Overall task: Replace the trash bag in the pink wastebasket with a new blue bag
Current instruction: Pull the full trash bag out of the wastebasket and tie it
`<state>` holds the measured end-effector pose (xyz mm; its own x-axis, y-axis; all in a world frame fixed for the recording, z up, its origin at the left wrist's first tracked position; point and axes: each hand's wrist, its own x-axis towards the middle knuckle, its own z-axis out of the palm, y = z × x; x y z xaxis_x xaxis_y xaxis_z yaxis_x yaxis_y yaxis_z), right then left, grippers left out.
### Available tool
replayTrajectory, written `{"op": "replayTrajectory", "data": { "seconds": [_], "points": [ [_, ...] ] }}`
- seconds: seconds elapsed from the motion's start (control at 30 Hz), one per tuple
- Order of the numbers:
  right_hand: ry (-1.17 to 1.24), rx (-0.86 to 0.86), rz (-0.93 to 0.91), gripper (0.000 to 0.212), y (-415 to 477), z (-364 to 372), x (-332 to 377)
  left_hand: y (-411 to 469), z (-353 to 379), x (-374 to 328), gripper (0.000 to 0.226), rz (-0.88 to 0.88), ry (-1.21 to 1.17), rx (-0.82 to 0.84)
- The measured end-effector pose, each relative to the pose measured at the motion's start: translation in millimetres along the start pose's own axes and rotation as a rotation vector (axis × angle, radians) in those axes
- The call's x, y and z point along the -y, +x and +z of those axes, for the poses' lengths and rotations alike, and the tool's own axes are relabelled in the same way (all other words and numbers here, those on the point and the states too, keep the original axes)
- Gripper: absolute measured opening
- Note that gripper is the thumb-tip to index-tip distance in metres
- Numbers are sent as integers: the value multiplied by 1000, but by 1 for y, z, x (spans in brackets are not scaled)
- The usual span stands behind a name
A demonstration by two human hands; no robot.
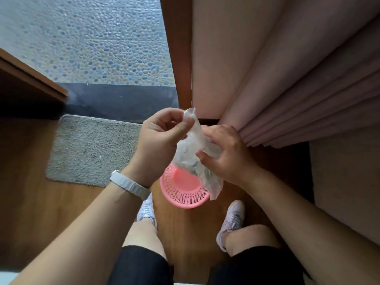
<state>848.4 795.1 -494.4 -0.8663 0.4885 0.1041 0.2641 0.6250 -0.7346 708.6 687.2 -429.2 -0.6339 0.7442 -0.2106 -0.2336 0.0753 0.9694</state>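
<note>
A pink mesh wastebasket (181,192) stands on the wooden floor between my feet, with no liner inside. Above it hangs a clear, crumpled trash bag (192,149) holding some scraps. My left hand (160,136) pinches the bag's gathered top end between thumb and fingers. On the other side, my right hand (224,151) grips the bag's neck a little lower. The bag's bottom dangles over the basket's right rim. No blue bag is in view.
A grey doormat (90,147) lies on the floor to the left. Pink curtains (287,79) hang at the right beside a wooden door frame (176,58). Pebbled ground (92,38) lies beyond the threshold. A wooden furniture edge (30,79) juts in at the left.
</note>
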Motion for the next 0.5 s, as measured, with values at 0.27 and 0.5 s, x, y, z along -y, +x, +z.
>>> {"op": "replayTrajectory", "data": {
  "seconds": [0.27, 0.5],
  "points": [
    [-58, -11, -147, 46, 12, -98, 110, -57, 17, -143, 6, 89, -40, -101],
    [-123, 36, -264, 50, 33, -118, 206, -99, -20, -211, 12, 161, -133, -200]
  ]
}}
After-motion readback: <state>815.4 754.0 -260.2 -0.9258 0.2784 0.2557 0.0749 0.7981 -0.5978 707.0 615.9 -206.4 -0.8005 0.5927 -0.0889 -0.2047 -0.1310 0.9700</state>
